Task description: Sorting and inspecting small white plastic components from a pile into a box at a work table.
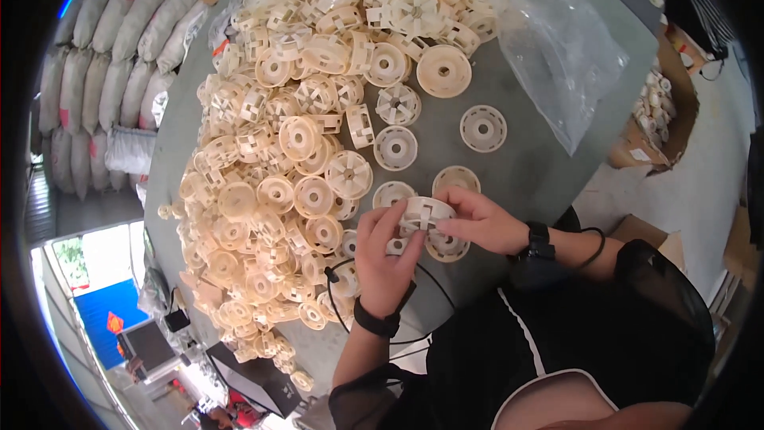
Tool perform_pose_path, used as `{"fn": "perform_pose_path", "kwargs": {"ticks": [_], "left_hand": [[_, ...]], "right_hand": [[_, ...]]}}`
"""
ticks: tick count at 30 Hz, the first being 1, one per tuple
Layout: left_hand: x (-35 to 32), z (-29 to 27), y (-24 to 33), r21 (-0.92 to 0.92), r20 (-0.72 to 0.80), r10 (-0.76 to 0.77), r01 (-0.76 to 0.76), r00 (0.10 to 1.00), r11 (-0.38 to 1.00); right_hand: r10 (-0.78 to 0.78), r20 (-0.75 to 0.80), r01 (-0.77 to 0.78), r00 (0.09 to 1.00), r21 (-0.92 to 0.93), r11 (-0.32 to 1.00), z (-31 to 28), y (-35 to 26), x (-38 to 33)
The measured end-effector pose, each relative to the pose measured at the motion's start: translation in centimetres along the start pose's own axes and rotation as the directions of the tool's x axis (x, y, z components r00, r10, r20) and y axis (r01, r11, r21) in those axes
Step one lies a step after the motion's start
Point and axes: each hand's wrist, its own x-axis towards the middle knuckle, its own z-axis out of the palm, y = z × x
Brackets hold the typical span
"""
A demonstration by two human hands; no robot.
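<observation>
Between both hands I hold a cream plastic wheel-shaped part point(426, 213), round with slots along its rim. My left hand point(385, 251) grips its left side, fingers on top and thumb beneath. On its right side, my right hand point(481, 221) pinches it with thumb and fingers. Below the held part lies another round plastic part point(447, 248), partly hidden by it. Two more discs, one point(457, 180) behind my right fingers and one point(392, 193) behind my left, rest on the table. Each wrist wears a black band.
A large heap of similar cream parts point(270, 191) covers the left and far side of the grey-green table point(525, 167). A clear plastic bag point(561, 56) lies at the far right. A black cable point(330, 291) loops by my left wrist. A cardboard box point(680, 123) of parts stands right; stacked sacks point(87, 87) stand left.
</observation>
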Motion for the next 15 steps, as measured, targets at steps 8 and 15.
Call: {"fn": "perform_pose_path", "kwargs": {"ticks": [8,15], "left_hand": [[-3.6,-0.4,-1.8,-0.423,-0.038,-0.166,0.134,0.985,0.896],[-4.0,-0.5,-2.9,-0.421,0.036,-0.187,0.185,0.982,0.888]], "right_hand": [[-0.266,-0.080,0.243,0.961,-0.221,0.945,3.2,5.0,0.1],[-0.330,-0.219,0.304,0.918,-0.146,0.941,4.7,6.8,0.1]]}}
